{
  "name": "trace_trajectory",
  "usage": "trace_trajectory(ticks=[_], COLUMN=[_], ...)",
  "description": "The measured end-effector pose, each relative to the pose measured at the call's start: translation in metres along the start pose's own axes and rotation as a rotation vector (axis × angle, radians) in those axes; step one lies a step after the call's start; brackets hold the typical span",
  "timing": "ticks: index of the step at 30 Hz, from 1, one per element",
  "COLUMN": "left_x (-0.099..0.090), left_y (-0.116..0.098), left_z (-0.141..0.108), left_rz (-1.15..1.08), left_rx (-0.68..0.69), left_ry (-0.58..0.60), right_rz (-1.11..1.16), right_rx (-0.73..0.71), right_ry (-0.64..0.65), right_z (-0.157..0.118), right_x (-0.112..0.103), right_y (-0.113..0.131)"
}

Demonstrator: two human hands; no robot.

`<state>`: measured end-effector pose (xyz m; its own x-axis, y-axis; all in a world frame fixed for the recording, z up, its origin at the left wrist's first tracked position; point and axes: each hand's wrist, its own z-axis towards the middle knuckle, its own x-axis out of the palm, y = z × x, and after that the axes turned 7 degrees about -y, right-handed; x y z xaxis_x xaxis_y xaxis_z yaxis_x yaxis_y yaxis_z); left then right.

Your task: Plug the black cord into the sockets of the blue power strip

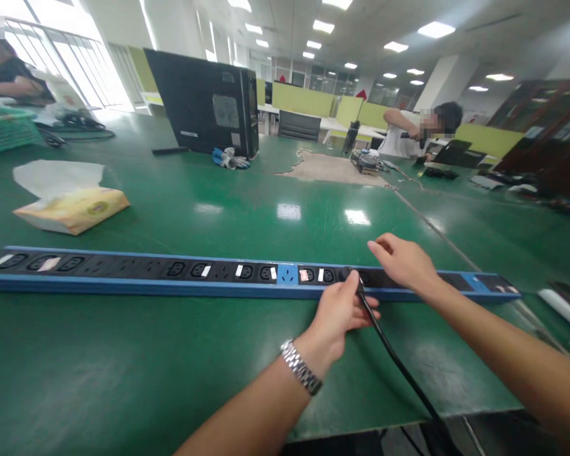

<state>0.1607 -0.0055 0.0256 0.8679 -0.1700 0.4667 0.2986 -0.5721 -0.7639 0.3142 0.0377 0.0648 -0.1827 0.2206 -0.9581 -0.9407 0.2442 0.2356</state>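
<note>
The green desk (247, 202) spreads wide in front of me, and a long blue-and-black power strip (171, 271) lies across it from the far left edge to my right. Further back a black computer case (204, 104) stands upright, with a tissue pack (73, 209) off to my left and a worn brown patch (332, 170) on the desk surface beyond the strip. Two other people sit at the far corners, one at the left, one at the right.

My right hand (406, 263) rests on top of the strip near its right end, fingers loosely curled, pressing down rather than gripping. My left hand (339, 310), a metal watch (301, 367) on its wrist, is closed around a black plug (346, 274) seated at a socket in the strip. Its black cable (399, 364) runs back toward me and off the desk's near edge.
</note>
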Motion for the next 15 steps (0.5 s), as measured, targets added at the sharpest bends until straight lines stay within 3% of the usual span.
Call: trace_trajectory(ticks=[2,4,5,6,8,10,11,13,15], left_x=[0.017,0.013,0.003,-0.013,-0.059,-0.111,-0.136,-0.173,-0.19], left_y=[-0.013,-0.044,-0.065,-0.087,-0.124,-0.142,-0.141,-0.128,-0.109], left_z=[0.001,-0.012,-0.023,-0.034,-0.056,-0.069,-0.071,-0.068,-0.061], left_rz=[-0.173,-0.188,-0.158,-0.126,-0.103,0.003,0.089,0.244,0.277], left_rx=[0.022,0.165,0.367,0.536,0.695,0.69,0.605,0.334,0.273], left_ry=[-0.084,-0.089,-0.015,-0.019,-0.276,-0.591,-0.683,-0.72,-0.694], right_rz=[-0.094,-0.136,-0.143,-0.146,-0.139,-0.131,-0.131,-0.141,-0.149], right_rx=[-0.089,-0.102,-0.095,-0.085,-0.067,-0.063,-0.062,-0.06,-0.053], right_ry=[-0.022,0.054,0.059,0.046,0.015,0.021,0.03,0.039,0.041], right_z=[0.006,0.006,0.005,0.003,0.002,0.002,0.002,0.002,0.001], right_x=[0.015,0.032,0.039,0.044,0.047,0.045,0.044,0.041,0.04], right_y=[-0.01,-0.016,-0.018,-0.019,-0.021,-0.021,-0.02,-0.019,-0.019])
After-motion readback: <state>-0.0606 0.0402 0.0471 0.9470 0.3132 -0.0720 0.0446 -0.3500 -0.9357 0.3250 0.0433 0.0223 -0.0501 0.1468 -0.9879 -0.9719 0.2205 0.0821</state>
